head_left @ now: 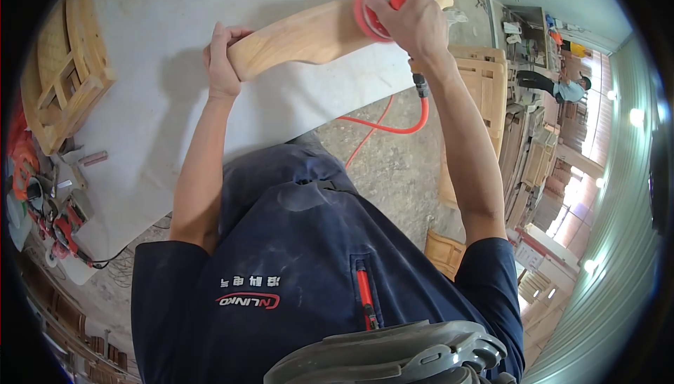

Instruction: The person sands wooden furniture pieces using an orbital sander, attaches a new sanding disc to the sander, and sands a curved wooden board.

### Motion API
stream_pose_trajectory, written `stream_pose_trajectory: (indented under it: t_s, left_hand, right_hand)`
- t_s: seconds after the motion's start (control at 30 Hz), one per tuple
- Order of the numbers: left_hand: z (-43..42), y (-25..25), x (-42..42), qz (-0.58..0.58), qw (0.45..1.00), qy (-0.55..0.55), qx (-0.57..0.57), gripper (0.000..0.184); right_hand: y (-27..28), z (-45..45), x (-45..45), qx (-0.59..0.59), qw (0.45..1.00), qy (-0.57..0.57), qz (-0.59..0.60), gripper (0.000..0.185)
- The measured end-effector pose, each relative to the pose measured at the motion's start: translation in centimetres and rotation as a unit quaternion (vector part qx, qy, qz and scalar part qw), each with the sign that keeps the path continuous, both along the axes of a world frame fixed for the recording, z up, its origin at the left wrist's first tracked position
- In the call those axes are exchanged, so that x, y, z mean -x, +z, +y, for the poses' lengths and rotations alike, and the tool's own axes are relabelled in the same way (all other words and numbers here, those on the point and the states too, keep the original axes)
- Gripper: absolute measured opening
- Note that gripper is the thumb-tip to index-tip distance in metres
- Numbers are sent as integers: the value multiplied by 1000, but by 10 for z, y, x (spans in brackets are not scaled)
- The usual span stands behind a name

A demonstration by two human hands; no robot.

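A long, curved piece of pale wood (309, 33) lies across the white tabletop (295, 121), its right end reaching the table's edge. My left hand (223, 60) is wrapped round the wood's left end, the thumb on the near side. In my right hand (420, 24) is a red pneumatic sander (370, 15), gripped from above. The sander's round pad rests on the wood towards its right end. From its handle a red air hose (414, 130) curves down past the table edge.
Wooden frame pieces (67, 68) stand at the table's left side. Several power tools (67, 226) and a cord lie at the lower left corner. Wooden panels (477, 96) are stacked to the right. A person (562, 89) stands farther back on the right.
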State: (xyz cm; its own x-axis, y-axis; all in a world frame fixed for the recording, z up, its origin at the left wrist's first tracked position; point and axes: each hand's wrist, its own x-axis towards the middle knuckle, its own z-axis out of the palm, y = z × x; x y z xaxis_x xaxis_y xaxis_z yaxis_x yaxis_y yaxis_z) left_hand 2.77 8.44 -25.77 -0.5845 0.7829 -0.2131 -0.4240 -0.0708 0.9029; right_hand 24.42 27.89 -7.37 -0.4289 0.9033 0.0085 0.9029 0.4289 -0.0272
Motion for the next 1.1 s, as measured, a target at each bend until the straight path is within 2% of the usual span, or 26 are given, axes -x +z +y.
stream_pose_trajectory:
  t_s: [0.1, 0.13, 0.2, 0.27, 0.33, 0.4, 0.53, 0.67, 0.83, 0.93, 0.97, 1.0, 1.07, 1.1]
  left_hand:
    - [1, -8, -4, -20, 1000, 7, -8, 67]
    - [1, -8, -7, -40, 999, 15, -14, 67]
    - [6, -8, -6, -57, 996, 60, -28, 66]
    - [5, -9, -10, -83, 996, 43, -15, 66]
    - [5, -7, -12, -71, 995, 69, -19, 65]
    - [4, -8, -11, -46, 997, 47, -28, 66]
    - [2, -8, -9, -21, 998, 57, -24, 67]
    - [3, -7, -10, -24, 998, 60, -24, 68]
    - [2, -10, -8, -15, 997, 58, -39, 69]
    - [1, -12, -7, -26, 998, 47, -35, 69]
    - [-1, -13, -8, -23, 998, 39, -35, 69]
    - [-3, -14, -9, -39, 998, 47, -21, 68]
    - [3, -16, -9, -51, 998, 28, -18, 69]
    - [3, -19, -8, -13, 999, 44, -27, 68]
  right_hand:
    - [-3, 33, -23, 18, 998, -56, 29, 80]
    - [-6, 30, -27, 15, 999, -43, 28, 80]
    - [-5, 21, -22, -21, 996, 25, 89, 74]
    - [-2, -10, 5, 35, 993, 67, 96, 71]
    - [-1, -45, 39, 28, 986, 158, 53, 71]
    - [7, -75, 73, 38, 972, 230, 28, 70]
    - [11, -88, 106, 80, 967, 238, -42, 74]
    - [5, -33, 79, 20, 971, 236, -38, 72]
    - [12, 17, 40, 46, 996, 63, -42, 72]
    - [-2, -4, 38, 36, 994, 106, 17, 72]
    - [-14, -23, 42, -10, 987, 158, 29, 68]
    - [-13, -52, 55, 37, 982, 164, 91, 64]
    - [-18, -99, 78, 30, 975, 192, 103, 65]
    - [-12, -116, 88, 62, 977, 186, 78, 66]
